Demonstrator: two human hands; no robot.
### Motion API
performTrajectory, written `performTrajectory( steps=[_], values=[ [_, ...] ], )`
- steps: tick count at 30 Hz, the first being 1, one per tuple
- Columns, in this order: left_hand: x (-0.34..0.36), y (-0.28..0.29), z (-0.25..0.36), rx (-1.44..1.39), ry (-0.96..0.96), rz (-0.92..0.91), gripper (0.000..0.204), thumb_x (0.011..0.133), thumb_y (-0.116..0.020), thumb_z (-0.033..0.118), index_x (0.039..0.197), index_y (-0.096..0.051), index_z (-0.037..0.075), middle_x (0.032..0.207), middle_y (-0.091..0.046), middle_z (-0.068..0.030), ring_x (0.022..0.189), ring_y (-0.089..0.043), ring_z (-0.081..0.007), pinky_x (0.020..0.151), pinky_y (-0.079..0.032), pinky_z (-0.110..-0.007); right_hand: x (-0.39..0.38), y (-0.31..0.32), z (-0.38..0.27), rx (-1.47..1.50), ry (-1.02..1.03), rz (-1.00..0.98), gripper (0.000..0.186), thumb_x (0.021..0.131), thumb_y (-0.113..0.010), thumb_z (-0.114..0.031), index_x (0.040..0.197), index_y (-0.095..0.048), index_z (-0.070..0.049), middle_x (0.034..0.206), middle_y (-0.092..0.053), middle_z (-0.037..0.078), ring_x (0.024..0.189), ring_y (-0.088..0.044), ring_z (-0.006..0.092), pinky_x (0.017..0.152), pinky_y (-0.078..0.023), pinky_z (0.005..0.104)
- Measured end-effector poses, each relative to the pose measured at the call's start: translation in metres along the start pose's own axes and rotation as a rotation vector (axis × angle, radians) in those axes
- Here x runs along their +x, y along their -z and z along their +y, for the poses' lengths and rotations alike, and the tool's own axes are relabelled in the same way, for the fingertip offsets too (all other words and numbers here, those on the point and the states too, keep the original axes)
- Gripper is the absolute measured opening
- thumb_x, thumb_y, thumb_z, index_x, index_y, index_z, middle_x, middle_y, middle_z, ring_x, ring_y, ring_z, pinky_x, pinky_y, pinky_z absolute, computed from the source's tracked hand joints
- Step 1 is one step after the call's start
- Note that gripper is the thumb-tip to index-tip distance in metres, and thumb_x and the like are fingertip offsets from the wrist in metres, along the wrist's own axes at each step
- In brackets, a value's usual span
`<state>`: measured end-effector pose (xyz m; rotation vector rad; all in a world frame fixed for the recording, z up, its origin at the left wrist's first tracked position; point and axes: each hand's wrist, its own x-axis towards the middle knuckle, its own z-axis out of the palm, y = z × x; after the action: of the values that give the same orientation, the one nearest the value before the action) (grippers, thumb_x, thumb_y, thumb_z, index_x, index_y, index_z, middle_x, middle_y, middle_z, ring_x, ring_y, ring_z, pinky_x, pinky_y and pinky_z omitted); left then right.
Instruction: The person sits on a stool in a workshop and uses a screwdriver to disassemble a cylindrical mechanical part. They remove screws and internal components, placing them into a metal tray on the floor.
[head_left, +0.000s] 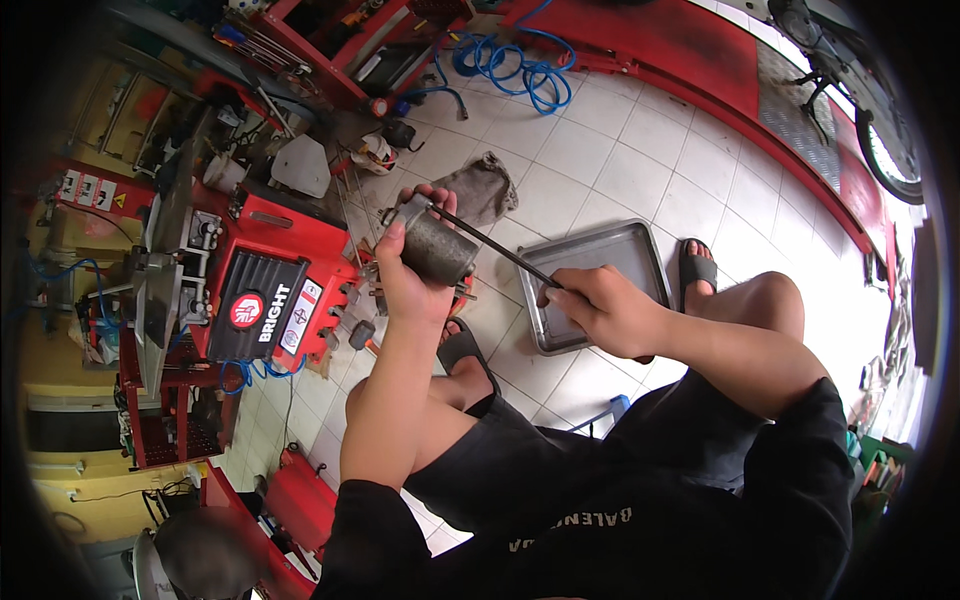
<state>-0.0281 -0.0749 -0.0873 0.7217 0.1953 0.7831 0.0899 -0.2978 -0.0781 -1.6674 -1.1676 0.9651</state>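
My left hand (pixel 412 285) is wrapped round a grey, worn metal cylinder that looks like a small motor (pixel 438 250), raised above the floor. Its near end points down to the right. My right hand (pixel 608 312) is closed on a long screwdriver (pixel 500 250), whose handle is mostly hidden in my fist. The thin dark shaft runs up to the left, and its tip meets the upper end of the motor by my left fingers. Whether the tip sits in a screw or slot is too small to tell. Under my right hand lies a grey metal tray (pixel 540 320) on the tiles.
A crumpled grey rag (pixel 480 190) lies beyond the motor. At my left stands a red and black machine (pixel 262 290), with loose tools near its foot. Blue coiled hose (pixel 510 75) lies by a red lift platform (pixel 690 50). Another person's blurred head (pixel 205 555) shows at lower left.
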Motion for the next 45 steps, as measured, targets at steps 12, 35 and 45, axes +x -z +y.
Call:
performTrajectory(
  steps=[12, 35, 45],
  values=[
    [0.001, 0.012, 0.003, -0.032, 0.109, 0.013, 0.057, 0.082, -0.065, 0.029, 0.123, -0.049, -0.007, 0.121, -0.054, -0.0191, 0.122, -0.053, -0.031, 0.124, -0.031, -0.045, 0.0, -0.004, -0.002, 0.855, -0.373, -0.233, 0.03, 0.105, -0.053, -0.018, 0.11, -0.064, 0.009, 0.07, -0.064, 0.01, 0.067, -0.068, 0.0185, 0.061, -0.056, 0.0292],
    [-0.014, 0.008, -0.026, -0.048, 0.485, -0.1, 0.066, 0.077, -0.075, 0.033, 0.126, -0.048, -0.002, 0.122, -0.055, -0.0163, 0.124, -0.054, -0.0322, 0.121, -0.035, -0.044, -0.011, -0.012, 0.017, 0.549, -0.334, -0.391, 0.03, 0.098, -0.066, -0.014, 0.115, -0.062, 0.01, 0.09, -0.073, 0.014, 0.079, -0.073, 0.0186, 0.07, -0.057, 0.0293],
    [-0.025, 0.001, -0.042, -0.084, 0.578, -0.16, 0.065, 0.077, -0.076, 0.035, 0.126, -0.051, 0.001, 0.12, -0.058, -0.0142, 0.118, -0.058, -0.0305, 0.12, -0.035, -0.046, -0.017, -0.013, 0.008, 0.752, -0.321, -0.503, 0.034, 0.098, -0.067, -0.018, 0.117, -0.061, 0.01, 0.089, -0.072, 0.013, 0.088, -0.072, 0.0189, 0.083, -0.058, 0.0311]
  ],
)
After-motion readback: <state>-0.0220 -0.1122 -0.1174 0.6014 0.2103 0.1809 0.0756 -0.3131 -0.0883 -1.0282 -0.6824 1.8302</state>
